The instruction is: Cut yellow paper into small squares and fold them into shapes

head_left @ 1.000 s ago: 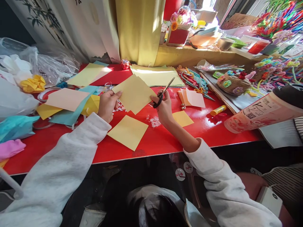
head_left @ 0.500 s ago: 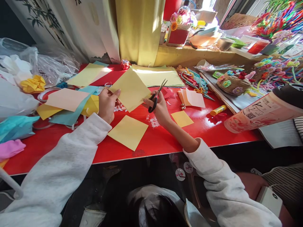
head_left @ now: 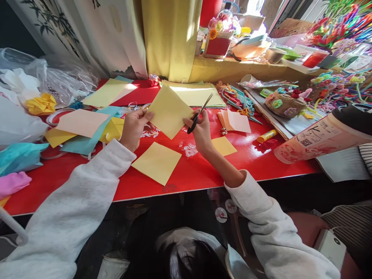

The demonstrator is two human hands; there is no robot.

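Between my hands, raised above the red table, is a square sheet of yellow paper (head_left: 171, 111). My left hand (head_left: 133, 128) pinches its left corner between thumb and fingers. Closed around black-handled scissors (head_left: 202, 111), my right hand (head_left: 202, 131) also has fingertips at the sheet's right corner. The blades point up and away to the right, apart from the paper. Below the held sheet, a second yellow square (head_left: 157, 163) lies flat on the table. A smaller orange-yellow square (head_left: 223, 146) rests just beyond my right wrist.
Coloured papers (head_left: 83, 123) lie to the left beside plastic wrapping (head_left: 68, 79). A stack of yellow sheets (head_left: 200, 95) is at the back. On the right are folded pink paper (head_left: 236, 121), a glue stick (head_left: 266, 135), a decorated basket (head_left: 286, 102) and a large tilted cup (head_left: 319, 135).
Both hands have shifted slightly to the right, carrying the yellow sheet and the scissors with them. The sheet is turned a little more upright. The square on the table has stayed put.
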